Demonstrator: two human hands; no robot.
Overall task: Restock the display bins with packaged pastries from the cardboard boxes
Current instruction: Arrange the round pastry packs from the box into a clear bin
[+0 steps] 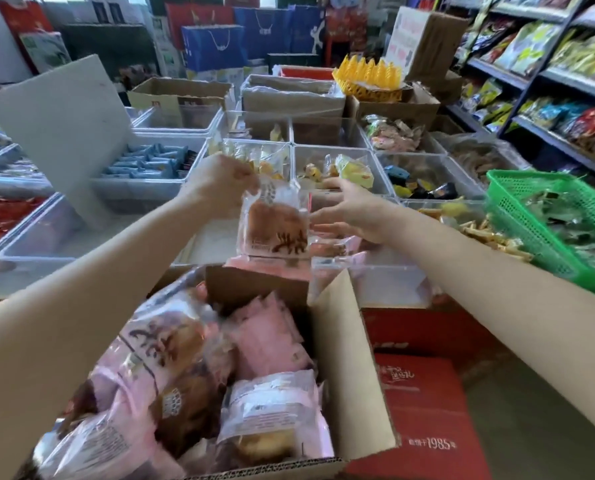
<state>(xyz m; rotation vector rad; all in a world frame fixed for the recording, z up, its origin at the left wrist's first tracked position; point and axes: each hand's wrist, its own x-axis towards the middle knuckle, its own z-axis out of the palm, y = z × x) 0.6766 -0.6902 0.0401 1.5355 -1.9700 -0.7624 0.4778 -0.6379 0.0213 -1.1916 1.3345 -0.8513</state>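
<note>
I am watching both hands reaching out over the display bins. The left hand [219, 181] is pinching the top edge of a pastry pack [275, 226], which is hanging upright above a clear bin [368, 271] — the fingers curled tight on the wrapper. The right hand [349, 216] is hovering just beside the pack, its grip spread, fingers straight and pointing at the pack's right edge; whether they are touching it I cannot tell. Below, an open cardboard box [344, 368] is sitting full of pink pastry packs [268, 341]. A red box [427, 410] is standing just right of it, and a green basket [538, 209] is resting on the bins at right.
</note>
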